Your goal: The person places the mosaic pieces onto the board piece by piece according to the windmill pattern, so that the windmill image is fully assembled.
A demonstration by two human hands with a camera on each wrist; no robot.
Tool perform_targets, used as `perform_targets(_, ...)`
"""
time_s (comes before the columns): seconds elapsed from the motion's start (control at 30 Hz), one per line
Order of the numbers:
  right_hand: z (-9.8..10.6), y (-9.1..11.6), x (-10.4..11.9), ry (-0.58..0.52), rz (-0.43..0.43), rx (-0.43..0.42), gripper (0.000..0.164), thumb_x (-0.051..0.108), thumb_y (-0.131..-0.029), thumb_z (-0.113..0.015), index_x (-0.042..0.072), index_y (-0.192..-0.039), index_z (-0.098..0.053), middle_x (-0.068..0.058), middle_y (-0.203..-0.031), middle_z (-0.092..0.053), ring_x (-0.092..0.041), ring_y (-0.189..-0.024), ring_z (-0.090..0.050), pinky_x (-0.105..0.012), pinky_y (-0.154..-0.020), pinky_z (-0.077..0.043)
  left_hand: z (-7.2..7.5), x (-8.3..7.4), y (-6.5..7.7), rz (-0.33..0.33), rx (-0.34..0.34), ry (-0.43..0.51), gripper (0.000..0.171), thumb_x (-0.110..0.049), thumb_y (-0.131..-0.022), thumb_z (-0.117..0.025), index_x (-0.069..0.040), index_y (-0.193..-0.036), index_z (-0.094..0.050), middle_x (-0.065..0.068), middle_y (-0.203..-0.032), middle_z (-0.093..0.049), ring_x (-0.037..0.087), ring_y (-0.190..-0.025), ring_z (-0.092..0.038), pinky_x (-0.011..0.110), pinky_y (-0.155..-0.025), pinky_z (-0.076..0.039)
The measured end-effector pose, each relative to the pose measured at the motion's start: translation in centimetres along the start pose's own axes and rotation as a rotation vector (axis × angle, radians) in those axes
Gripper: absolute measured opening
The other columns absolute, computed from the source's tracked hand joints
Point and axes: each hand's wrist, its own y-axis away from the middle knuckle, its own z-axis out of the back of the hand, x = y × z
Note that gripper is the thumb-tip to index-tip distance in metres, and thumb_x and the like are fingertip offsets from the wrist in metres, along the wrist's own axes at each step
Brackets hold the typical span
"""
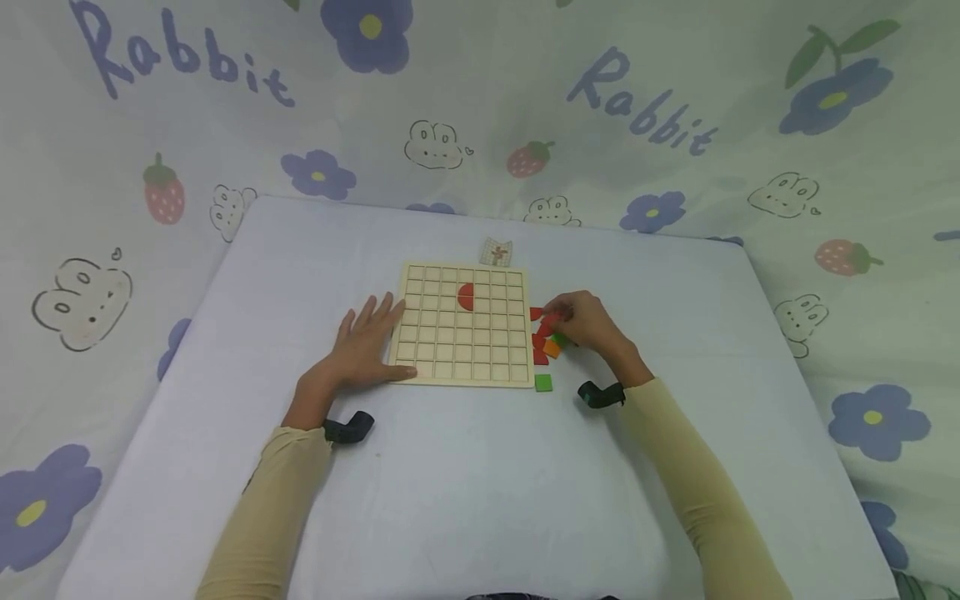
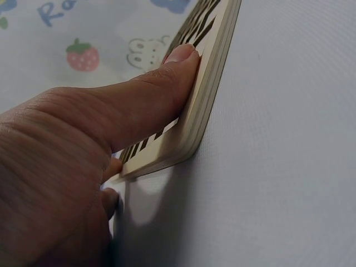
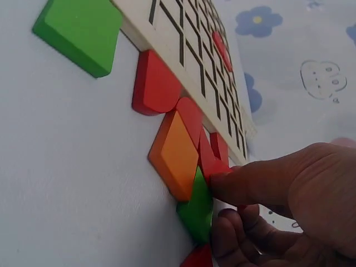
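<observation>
A wooden grid board (image 1: 429,329) lies on the white table, with red pieces (image 1: 466,297) forming a half circle in its upper middle cells. My left hand (image 1: 362,348) is spread at the board's left side; its straight thumb rests on the near left corner, as the left wrist view also shows. Beside the board's right edge, my right hand (image 1: 590,321) pinches a red piece (image 3: 220,167) between thumb and curled fingers, which partly hide it. Close by lie more red pieces (image 3: 157,83), an orange square (image 3: 175,156) and a green piece (image 3: 197,208).
A green square (image 1: 543,382) sits apart by the board's near right corner. Behind the board lies a small patterned card (image 1: 497,252). A cloth (image 1: 480,108) printed with rabbits, flowers and strawberries hangs around the table (image 1: 465,500).
</observation>
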Motion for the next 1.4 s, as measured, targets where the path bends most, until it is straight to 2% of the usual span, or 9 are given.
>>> perform_targets(0.13,-0.1,-0.3,0.3,-0.006,0.013,0.006,0.021,0.009,-0.089,-0.070,0.009,-0.109,-0.073,-0.007,-0.098,-0.068,-0.025,-0.082,-0.059,-0.031,-0.065,-0.054,0.0,0.1,0.1,-0.002,-0.001,0.006,0.119,-0.060,-0.076,-0.076,-0.012,-0.159,-0.006,0.013,-0.164,0.004,0.032,-0.148,0.012,0.056,-0.114,0.011)
perform_targets(0.23,-0.2,-0.5,0.6,-0.023,0.030,-0.029,0.019,0.013,-0.089,-0.073,0.011,-0.108,-0.074,-0.005,-0.097,-0.068,-0.025,-0.083,-0.060,-0.032,-0.063,-0.054,0.1,0.1,0.2,-0.002,-0.002,0.009,0.120,-0.061,-0.076,-0.076,-0.012,-0.159,-0.006,0.012,-0.164,0.004,0.031,-0.148,0.013,0.055,-0.114,0.011)
perform_targets(0.4,-0.4,-1.0,1.7,-0.122,0.104,-0.104,0.018,0.012,-0.089,-0.073,0.012,-0.107,-0.074,-0.004,-0.107,-0.068,-0.023,-0.092,-0.065,-0.036,-0.071,-0.057,-0.1,0.2,0.2,-0.001,-0.004,0.008,0.120,-0.063,-0.075,-0.075,-0.013,-0.159,-0.006,0.011,-0.164,0.004,0.030,-0.148,0.013,0.055,-0.114,0.012)
perform_targets(0.47,-0.5,-1.4,2.3,-0.171,0.151,-0.114,0.019,0.009,-0.089,-0.073,0.009,-0.109,-0.073,-0.004,-0.110,-0.067,-0.023,-0.095,-0.066,-0.036,-0.076,-0.057,-0.1,0.3,0.2,-0.005,-0.007,0.008,0.120,-0.063,-0.075,-0.075,-0.013,-0.159,-0.006,0.011,-0.164,0.004,0.030,-0.148,0.013,0.055,-0.114,0.012)
perform_targets(0.6,-1.0,-2.2,3.4,-0.252,0.207,-0.110,0.024,0.008,-0.090,-0.072,0.004,-0.113,-0.070,-0.006,-0.111,-0.066,-0.023,-0.094,-0.069,-0.036,-0.075,-0.058,-0.2,0.3,0.1,-0.009,-0.014,-0.002,0.120,-0.063,-0.075,-0.075,-0.013,-0.159,-0.006,0.011,-0.164,0.004,0.030,-0.148,0.013,0.055,-0.114,0.011)
perform_targets(0.87,-2.8,-3.5,4.6,-0.262,0.242,-0.134,0.016,0.011,-0.090,-0.072,0.006,-0.106,-0.075,-0.005,-0.105,-0.072,-0.019,-0.094,-0.068,-0.035,-0.084,-0.054,0.0,0.2,0.0,0.000,-0.005,-0.003,0.120,-0.062,-0.075,-0.075,-0.013,-0.159,-0.006,0.011,-0.164,0.004,0.029,-0.148,0.014,0.055,-0.114,0.011)
perform_targets(1.0,-3.5,-3.9,5.0,-0.269,0.256,-0.120,0.019,0.007,-0.092,-0.068,0.004,-0.110,-0.075,-0.006,-0.112,-0.070,-0.020,-0.095,-0.067,-0.037,-0.082,-0.055,0.0,0.3,0.0,0.002,-0.001,-0.004,0.121,-0.062,-0.075,-0.076,-0.013,-0.159,-0.005,0.011,-0.164,0.004,0.029,-0.148,0.014,0.054,-0.114,0.012)
perform_targets(1.1,-4.0,-4.1,5.5,-0.280,0.236,-0.108,0.020,0.007,-0.091,-0.069,0.004,-0.111,-0.074,-0.004,-0.108,-0.070,-0.020,-0.092,-0.067,-0.036,-0.078,-0.056,0.0,0.3,0.0,0.004,0.001,-0.001,0.121,-0.062,-0.075,-0.076,-0.013,-0.159,-0.005,0.010,-0.164,0.004,0.029,-0.148,0.014,0.054,-0.114,0.012)
perform_targets(1.4,-5.0,-4.6,6.7,-0.168,0.225,-0.146,0.015,0.014,-0.090,-0.074,0.007,-0.102,-0.076,-0.004,-0.093,-0.072,-0.017,-0.086,-0.066,-0.034,-0.077,-0.054,0.1,0.3,0.1,0.001,0.001,0.009,0.120,-0.063,-0.075,-0.076,-0.013,-0.159,-0.006,0.011,-0.164,0.004,0.029,-0.148,0.014,0.054,-0.114,0.012)
